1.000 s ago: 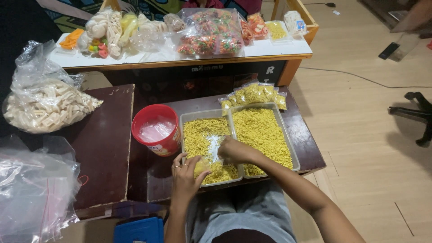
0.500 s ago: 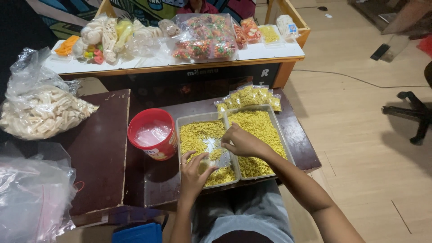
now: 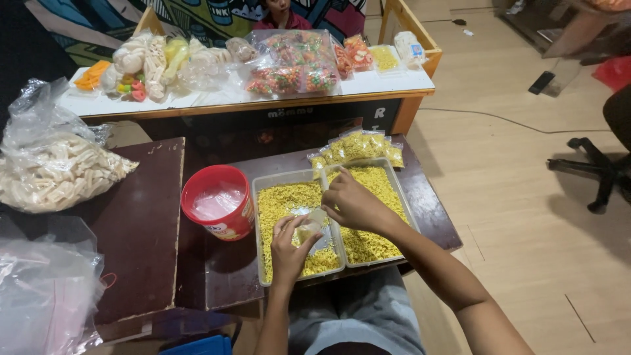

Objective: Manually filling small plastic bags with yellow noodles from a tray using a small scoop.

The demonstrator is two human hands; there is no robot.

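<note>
A person sits at a low dark table, seen from above. Two clear trays sit side by side on it, both holding yellow crumbly snack. The left hand hovers over the left tray, fingers pinched on a small clear bag. The right hand is just above the bag, over the inner edge of the right tray, fingers curled together at the bag's mouth; whether it grips the bag cannot be told. A red tub stands just left of the trays. Small filled packets lie behind the trays. A large bag of pale crackers lies far left.
</note>
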